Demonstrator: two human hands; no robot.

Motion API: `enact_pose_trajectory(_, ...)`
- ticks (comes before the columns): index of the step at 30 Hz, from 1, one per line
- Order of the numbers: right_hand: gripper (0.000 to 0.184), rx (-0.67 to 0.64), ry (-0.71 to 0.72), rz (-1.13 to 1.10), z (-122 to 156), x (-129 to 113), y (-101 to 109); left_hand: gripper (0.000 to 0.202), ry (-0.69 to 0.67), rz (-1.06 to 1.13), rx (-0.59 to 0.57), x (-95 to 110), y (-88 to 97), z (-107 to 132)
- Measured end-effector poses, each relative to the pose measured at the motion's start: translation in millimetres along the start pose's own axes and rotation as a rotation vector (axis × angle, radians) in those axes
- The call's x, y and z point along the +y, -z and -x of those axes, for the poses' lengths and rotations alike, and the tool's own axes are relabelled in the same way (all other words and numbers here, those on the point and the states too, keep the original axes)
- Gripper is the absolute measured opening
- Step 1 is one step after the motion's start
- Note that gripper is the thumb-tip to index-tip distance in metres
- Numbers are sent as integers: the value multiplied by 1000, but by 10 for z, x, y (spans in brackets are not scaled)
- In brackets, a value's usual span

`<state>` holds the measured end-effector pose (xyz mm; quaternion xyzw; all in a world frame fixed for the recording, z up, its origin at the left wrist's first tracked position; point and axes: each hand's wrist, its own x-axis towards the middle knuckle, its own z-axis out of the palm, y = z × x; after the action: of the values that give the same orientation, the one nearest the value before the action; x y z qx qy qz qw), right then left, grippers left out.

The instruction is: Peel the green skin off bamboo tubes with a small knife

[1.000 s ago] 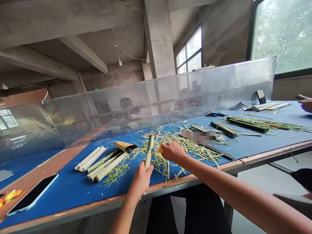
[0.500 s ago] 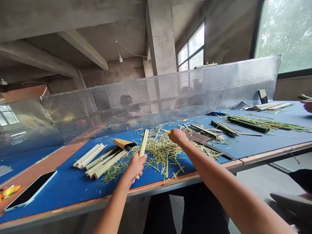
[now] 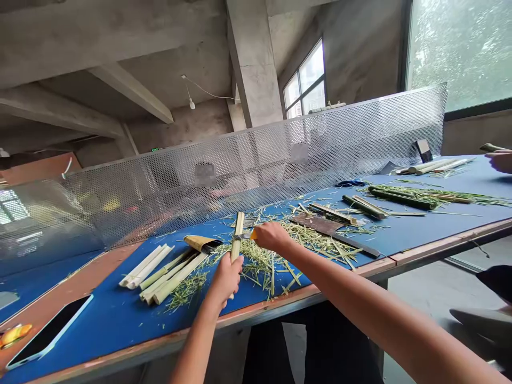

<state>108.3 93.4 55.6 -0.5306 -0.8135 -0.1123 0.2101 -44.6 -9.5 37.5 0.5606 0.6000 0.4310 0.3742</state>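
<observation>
My left hand point(image 3: 227, 277) is closed around the lower part of a pale split bamboo piece point(image 3: 239, 221), which points up and away from me. In my right hand point(image 3: 272, 237) is a knife point(image 3: 253, 235) with a yellow handle; the fist is wrapped around it. Its short blade lies across the bamboo a little above my left hand. Beneath and beyond both hands spreads a heap of bamboo shavings point(image 3: 260, 260) on the blue tabletop point(image 3: 132, 320). Left of my left hand lie several pale split bamboo pieces point(image 3: 180, 278).
A broad rusty blade point(image 3: 318, 223) lies right of the shavings. Green bamboo pieces point(image 3: 402, 197) are farther right, near another person's hand point(image 3: 500, 161). A phone point(image 3: 52, 330) lies at the left. A perforated metal screen point(image 3: 340, 138) runs along the back.
My right hand has moved left and slightly down, bringing the knife blade onto the bamboo. My left hand keeps its hold. The view has shifted slightly.
</observation>
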Motion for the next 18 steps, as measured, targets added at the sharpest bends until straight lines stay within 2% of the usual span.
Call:
enact_pose_trajectory(4, 30, 7, -159, -32, -272, 226, -14, 29, 59, 12, -38, -10, -76, 7)
enact_pose_trajectory(6, 32, -22, -303, -78, -372, 403, -45, 29, 69, 34, -52, 6, -81, 26)
enact_pose_trajectory(8, 34, -57, -471, -105, -410, 584, -88, 30, 58, 51, -77, 22, -42, 52)
enact_pose_trajectory(10, 34, -61, -553, -134, -400, 713, -141, 32, 47, 72, -99, 24, 31, 57)
enact_pose_trajectory(14, 34, -3, -528, -264, -317, 684, -262, 31, 40, 58, -110, 2, 133, -87)
enact_pose_trajectory(18, 35, 83, -352, -227, -183, 455, -322, 25, -36, -97, -31, 64, 38, -337)
